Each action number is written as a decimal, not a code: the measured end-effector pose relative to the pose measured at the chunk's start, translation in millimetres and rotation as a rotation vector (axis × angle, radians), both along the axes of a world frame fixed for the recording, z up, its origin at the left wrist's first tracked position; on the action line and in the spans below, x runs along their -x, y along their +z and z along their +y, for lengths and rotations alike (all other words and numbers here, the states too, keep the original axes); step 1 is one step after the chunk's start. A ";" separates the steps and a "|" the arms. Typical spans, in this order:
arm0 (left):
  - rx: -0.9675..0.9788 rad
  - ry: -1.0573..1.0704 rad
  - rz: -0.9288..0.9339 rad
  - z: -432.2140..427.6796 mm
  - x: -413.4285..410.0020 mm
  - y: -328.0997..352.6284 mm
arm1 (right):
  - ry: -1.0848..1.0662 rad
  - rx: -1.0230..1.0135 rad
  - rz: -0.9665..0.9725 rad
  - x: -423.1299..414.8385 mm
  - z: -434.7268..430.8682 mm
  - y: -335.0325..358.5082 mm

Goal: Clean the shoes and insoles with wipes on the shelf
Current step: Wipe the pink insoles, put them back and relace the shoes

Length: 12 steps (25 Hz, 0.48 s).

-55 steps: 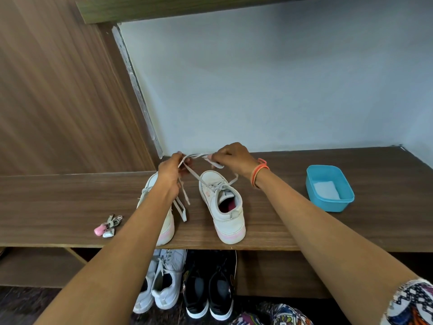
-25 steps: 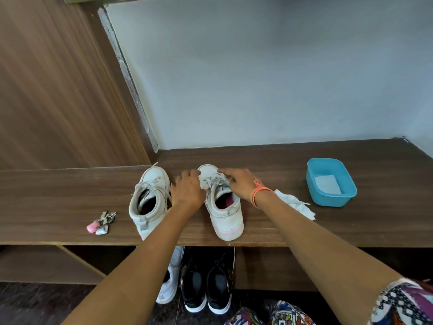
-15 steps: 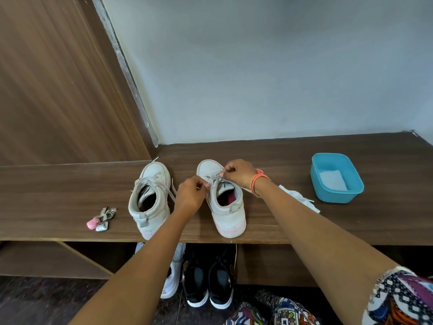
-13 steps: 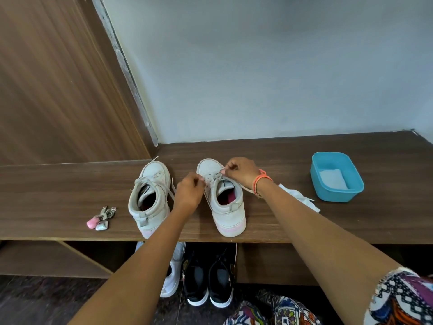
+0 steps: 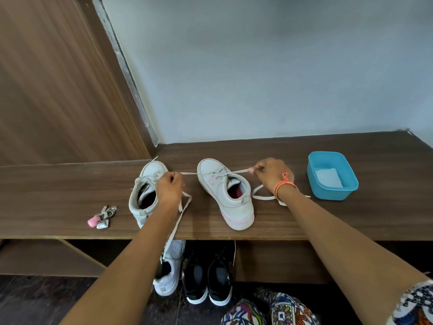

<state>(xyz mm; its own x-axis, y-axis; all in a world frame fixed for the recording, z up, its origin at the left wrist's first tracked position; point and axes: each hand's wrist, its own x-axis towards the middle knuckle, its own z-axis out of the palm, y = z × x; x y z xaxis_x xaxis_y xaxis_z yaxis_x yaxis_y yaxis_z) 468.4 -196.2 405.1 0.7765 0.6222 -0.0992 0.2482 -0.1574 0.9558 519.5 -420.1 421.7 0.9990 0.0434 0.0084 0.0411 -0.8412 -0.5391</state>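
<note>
**Pulling taut, both sides**

In L hand [image 5: 169, 188]: fist curled tight round one run of the lace [image 5: 189, 173], knuckles up, just over the collar of the shoe on the L [image 5: 150, 171]. In R hand [image 5: 271, 173]: thumb + fingers pinching the other run, orange band [image 5: 283, 184] at the wrist. Btwn the two: lace stretched straight, crossing the top of the shoe on the R [image 5: 225, 193] at its upper eyelets. From the L fist, loose tail hanging down past the front edge of the shelf [image 5: 58, 195]; by the R wrist, tail looped flat on the wood. Both shoes white, upright, toes to the wall, set apart; pink inside the R one + pink strip at its heel. Near R hand, not touching: blue tub [image 5: 332, 193] w/ a white wipe [image 5: 328, 178] lying in it. Far L on the shelf: pink + silver key bunch [image 5: 102, 218]. Under the shelf, on the floor: white sneaker [image 5: 168, 275], black pair [image 5: 208, 275] beside it.
</note>
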 end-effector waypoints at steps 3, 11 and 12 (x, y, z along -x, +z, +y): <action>0.249 0.105 -0.013 -13.7 -3.8 12.5 | -0.009 -0.101 0.035 0.6 1.5 1.0; 0.879 0.018 -0.134 -21.1 -14.5 42.4 | -0.060 -1.158 0.364 -2.6 12.9 33.8; 0.906 0.009 -0.150 -21.8 -14.2 45.8 | -0.033 -1.203 0.398 -3.5 16.2 36.8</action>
